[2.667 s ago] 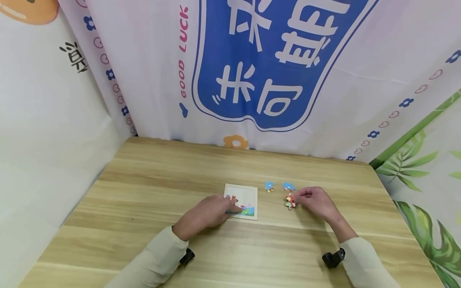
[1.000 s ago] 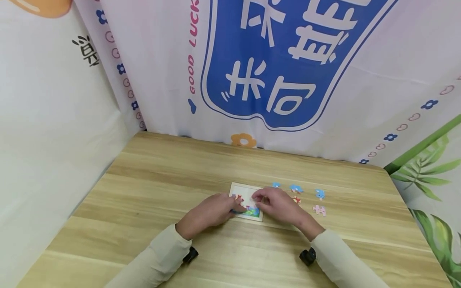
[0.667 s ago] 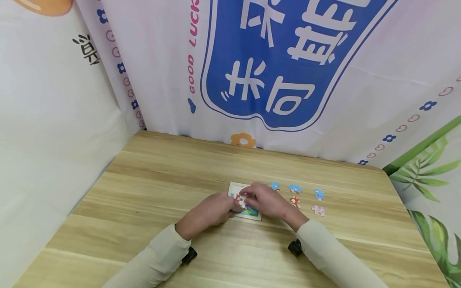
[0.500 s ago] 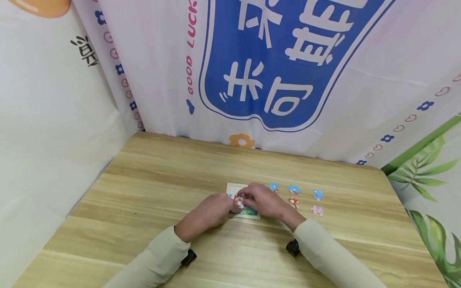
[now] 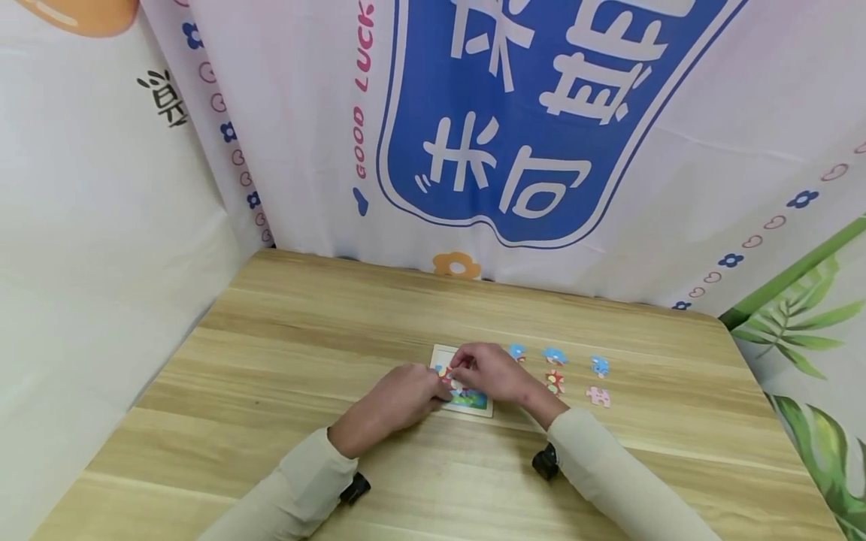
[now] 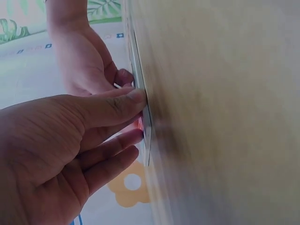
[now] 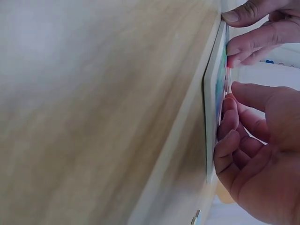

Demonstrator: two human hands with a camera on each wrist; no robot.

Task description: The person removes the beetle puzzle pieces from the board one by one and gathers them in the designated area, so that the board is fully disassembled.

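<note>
A small square puzzle board [image 5: 489, 406] with a pale raised rim lies on the table, its lower part filled with a colourful picture. My left hand [image 5: 406, 394] rests at the board's left side, thumb along the near edge and fingers over the picture. My right hand [image 5: 492, 372] reaches over the board from the right, pinching a small puzzle piece at the picture's upper edge; its fingers hide most of that piece. In the right wrist view, thumb and forefinger of the right hand [image 7: 262, 136] come together just over the board [image 7: 212, 98].
Right of the board lie loose puzzle pieces: a blue piece [image 5: 517, 352], another blue piece [image 5: 555, 356], a red and yellow piece [image 5: 555, 381], a blue piece [image 5: 599, 366] and a pink piece [image 5: 598, 396]. A printed curtain [image 5: 304, 150] hangs behind the wooden table [image 5: 325, 315].
My right hand has moved left from the loose pieces to the board with a piece, then slightly down onto the picture there. The left hand has stayed at the board's left side.
</note>
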